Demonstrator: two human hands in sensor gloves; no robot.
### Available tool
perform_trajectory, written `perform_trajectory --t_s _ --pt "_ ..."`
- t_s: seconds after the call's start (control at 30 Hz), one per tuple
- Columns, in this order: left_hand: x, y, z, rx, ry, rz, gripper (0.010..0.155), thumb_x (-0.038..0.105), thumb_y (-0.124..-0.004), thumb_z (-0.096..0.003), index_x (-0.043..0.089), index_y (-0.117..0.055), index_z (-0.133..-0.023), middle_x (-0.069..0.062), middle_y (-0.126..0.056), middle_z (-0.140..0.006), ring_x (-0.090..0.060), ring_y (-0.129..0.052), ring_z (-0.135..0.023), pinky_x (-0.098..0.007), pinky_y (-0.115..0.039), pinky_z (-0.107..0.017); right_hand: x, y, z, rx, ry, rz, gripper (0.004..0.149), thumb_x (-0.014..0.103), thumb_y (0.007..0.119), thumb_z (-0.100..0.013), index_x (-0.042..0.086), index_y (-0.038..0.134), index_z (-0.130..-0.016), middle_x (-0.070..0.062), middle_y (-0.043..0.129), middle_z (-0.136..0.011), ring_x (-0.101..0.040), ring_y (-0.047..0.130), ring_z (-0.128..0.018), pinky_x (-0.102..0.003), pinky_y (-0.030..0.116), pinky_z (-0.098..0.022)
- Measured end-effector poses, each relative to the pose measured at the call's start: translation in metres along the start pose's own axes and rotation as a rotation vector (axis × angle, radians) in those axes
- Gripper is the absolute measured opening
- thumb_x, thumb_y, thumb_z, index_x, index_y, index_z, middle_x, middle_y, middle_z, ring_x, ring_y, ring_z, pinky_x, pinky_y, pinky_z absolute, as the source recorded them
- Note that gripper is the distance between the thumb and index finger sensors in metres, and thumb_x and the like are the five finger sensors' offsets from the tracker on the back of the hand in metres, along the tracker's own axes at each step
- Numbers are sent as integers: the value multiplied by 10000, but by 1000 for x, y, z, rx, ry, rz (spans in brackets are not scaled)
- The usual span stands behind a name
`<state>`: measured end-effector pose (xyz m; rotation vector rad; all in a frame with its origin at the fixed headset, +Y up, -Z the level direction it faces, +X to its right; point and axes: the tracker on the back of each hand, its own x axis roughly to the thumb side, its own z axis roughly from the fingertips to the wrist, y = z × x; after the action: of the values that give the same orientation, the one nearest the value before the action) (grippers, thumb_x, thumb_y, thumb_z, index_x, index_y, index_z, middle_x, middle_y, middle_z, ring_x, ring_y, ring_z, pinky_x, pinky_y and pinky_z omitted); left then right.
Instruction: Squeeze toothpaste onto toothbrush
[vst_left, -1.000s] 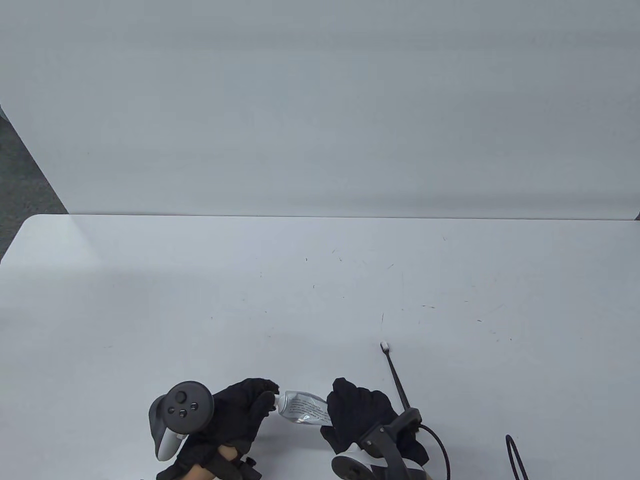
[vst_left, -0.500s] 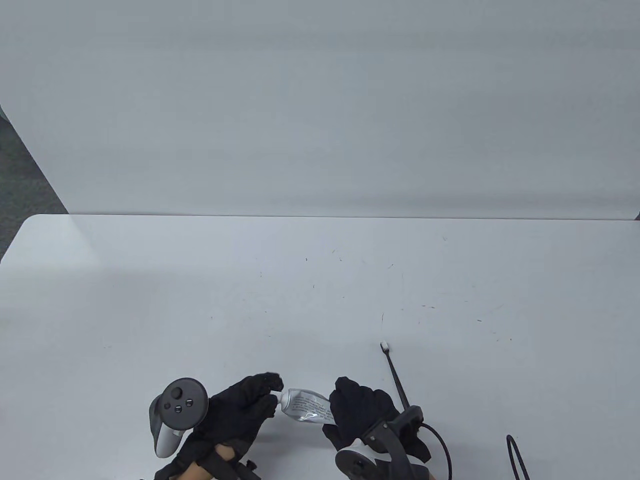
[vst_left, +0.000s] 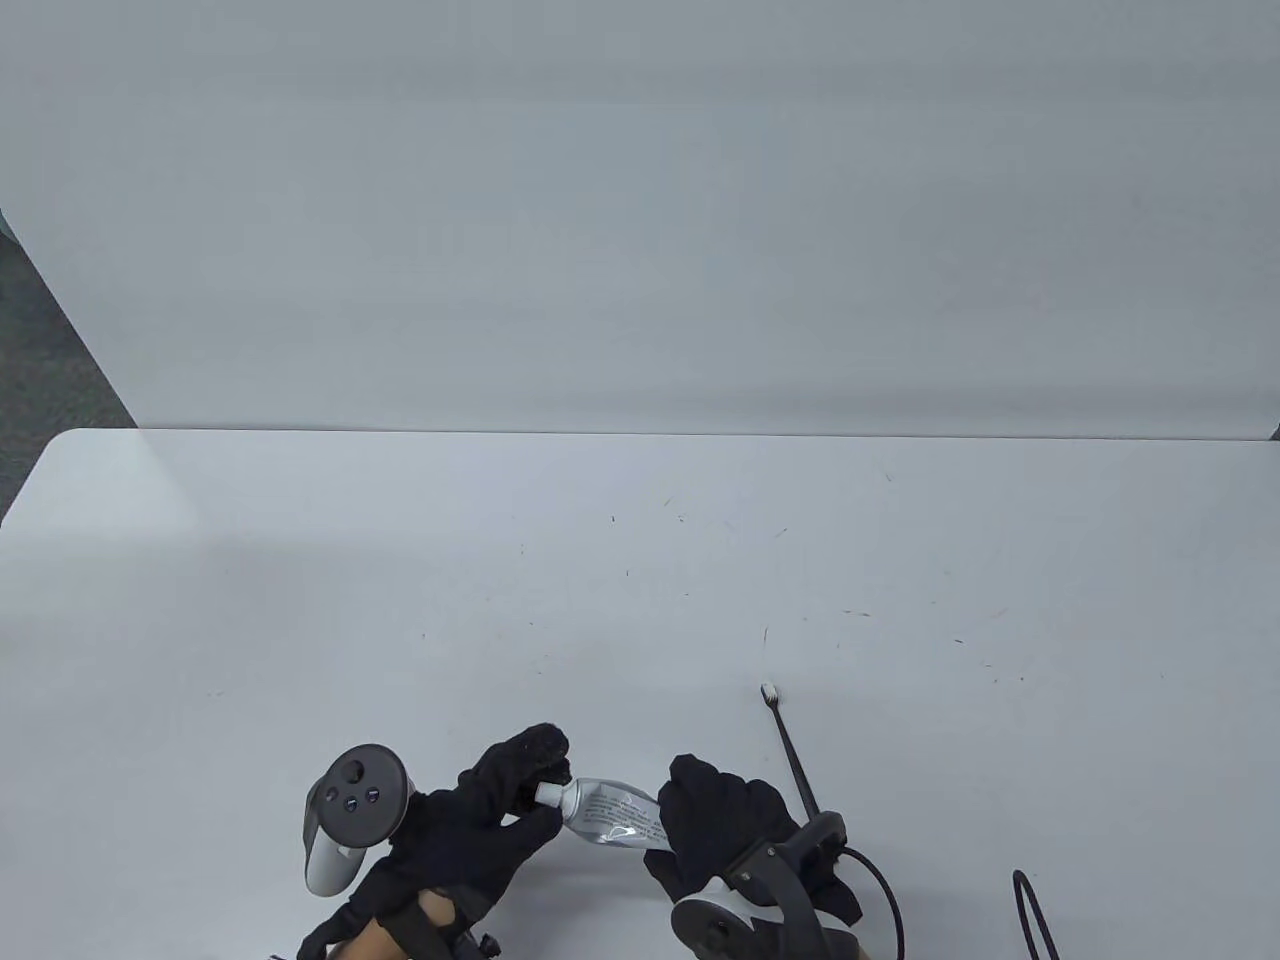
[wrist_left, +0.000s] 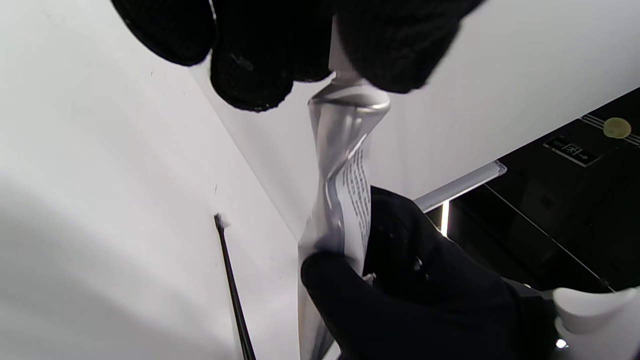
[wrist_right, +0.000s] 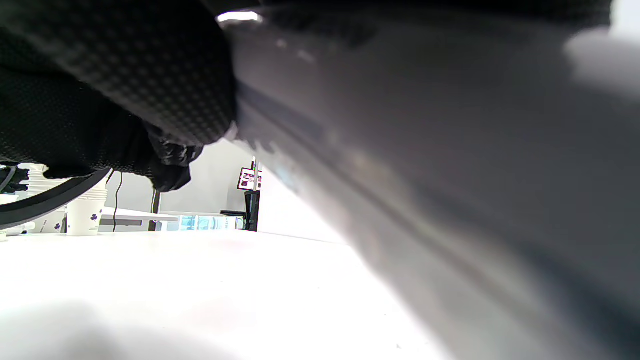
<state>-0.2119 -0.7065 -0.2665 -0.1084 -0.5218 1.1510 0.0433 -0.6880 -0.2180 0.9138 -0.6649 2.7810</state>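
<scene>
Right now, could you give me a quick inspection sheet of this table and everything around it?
Surface: white table, faint scratches and specks.
Job's things: toothpaste tube held off the table between both hands; toothbrush lying flat beside the right hand, bristles bare.
Clutter: nothing seen.
Grips: left hand pinches the tube's white cap end; right hand grips its tail.
Cables: black cable from the right tracker; a black loop at the near edge.
Surroundings: plain grey wall; paper cups on another table.
</scene>
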Motion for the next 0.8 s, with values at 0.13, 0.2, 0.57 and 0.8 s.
perform_trajectory --t_s 0.13,0.2,0.57,0.8 --pt "0 6 3 121 58 -75 510 370 -820 -422 220 -763 -906 -85 -894 -796 -272 -988 -584 -588 -754 -576 0 1 0 4 -1 9 514 399 864 -389 10 811 -721 -185 820 -819 -362 980 -492 -523 887 -302" --pt "-3 11 5 178 81 -63 514 432 -813 -415 200 -801 -873 -96 -925 -737 -272 -1004 -521 -589 -774 -545 0 0 0 8 4 5 513 399 864 -389 10 812 -721 -185 820 -819 -362 981 -492 -523 887 -301" --pt "-15 54 5 258 204 -483 486 231 -899 -418 223 -862 -902 -113 -832 -925 -354 -899 -744 -644 -665 -645 -27 -12 -2 -49 131 -32 513 394 865 -390 8 810 -723 -187 816 -823 -367 977 -498 -528 884 -306" --pt "-34 26 -21 143 283 -910 505 228 -947 -399 247 -856 -896 -84 -902 -915 -333 -926 -792 -624 -671 -674 -39 -13 -2 -51 184 -45 512 391 866 -391 8 810 -726 -187 815 -825 -369 977 -502 -531 883 -309"
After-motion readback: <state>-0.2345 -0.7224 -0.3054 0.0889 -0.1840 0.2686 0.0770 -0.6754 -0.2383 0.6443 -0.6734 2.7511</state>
